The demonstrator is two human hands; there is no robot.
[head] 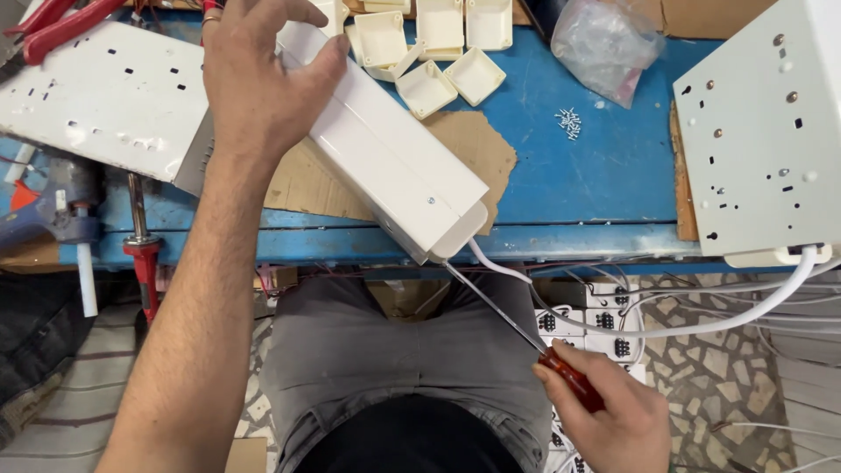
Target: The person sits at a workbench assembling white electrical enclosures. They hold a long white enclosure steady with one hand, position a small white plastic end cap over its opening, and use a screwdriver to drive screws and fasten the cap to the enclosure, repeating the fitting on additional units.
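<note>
right hand (613, 416), low in the view by the lap, has its fingers curled tight round the red handle of a screwdriver (569, 378), thumb laid along the handle. from those fingers the thin metal shaft runs up and away to the left, its tip at the near end of a long white casing (385, 149), just where a white cable (701, 324) comes out.

left hand (258, 74) lies on top of the casing's far end, fingers spread narrow and bent over it, the thumb stretched along its upper face, pressing it down on the blue bench (596, 166). the casing lies slantwise, its near end jutting past the bench edge over the lap.

beyond the left fingers sit small open white boxes (438, 52); to their left a white perforated plate (96, 96). under the casing lies a scrap of cardboard (477, 144). right of the shaft the bench shows open blue surface with a little heap of screws (569, 123), a clear plastic bag (604, 44) and a white panel (762, 131) at the far right edge.
</note>
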